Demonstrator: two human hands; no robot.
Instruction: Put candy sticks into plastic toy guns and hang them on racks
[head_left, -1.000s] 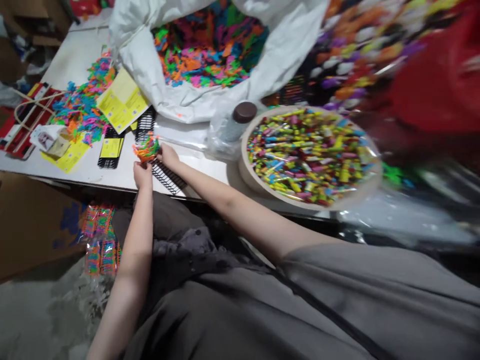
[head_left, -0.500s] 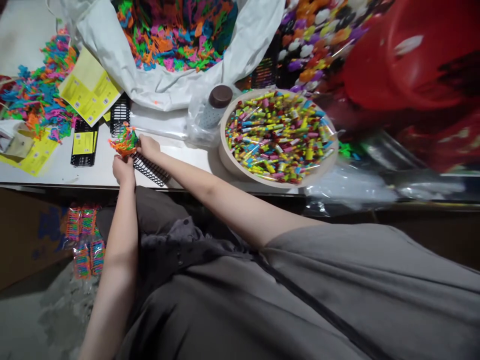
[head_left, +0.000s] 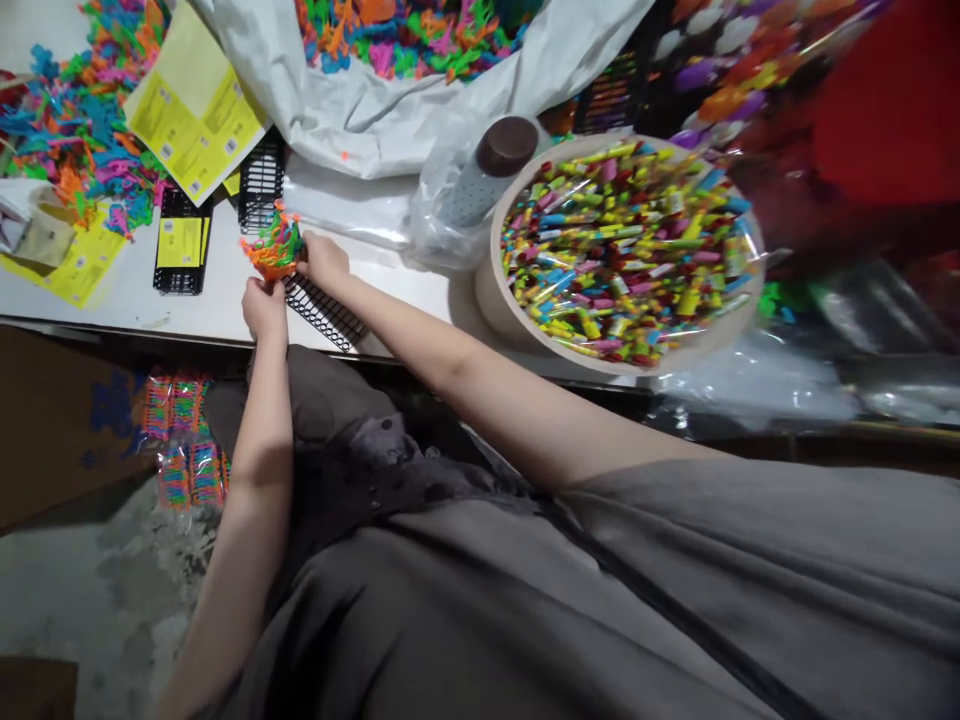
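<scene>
A bunch of small orange, green and pink plastic figures (head_left: 271, 246) is held between my two hands, just above the white table. My left hand (head_left: 266, 310) is closed on its near side, fingertips pinched against it. From the right, my right hand (head_left: 327, 264) is closed against the same bunch, its fingertips partly hidden. Beneath and beside my right hand a black plastic grid rack (head_left: 327, 314) lies slanted at the table edge. Another black rack bearing a yellow label (head_left: 180, 243) lies left of the bunch, and a further black rack (head_left: 260, 185) is behind it.
A heap of loose figures (head_left: 97, 120) lies at the far left by yellow label sheets (head_left: 199, 125). A white sack (head_left: 367, 120) of figures stands behind. At right are a bottle (head_left: 491, 165) and a round tub (head_left: 495, 290) of small colourful tubes. Packed bags (head_left: 176, 405) sit below the table.
The view has shifted, so the table's things appear further right and higher. Both hands stay closed on the bunch of figures, with little change in their grip.
</scene>
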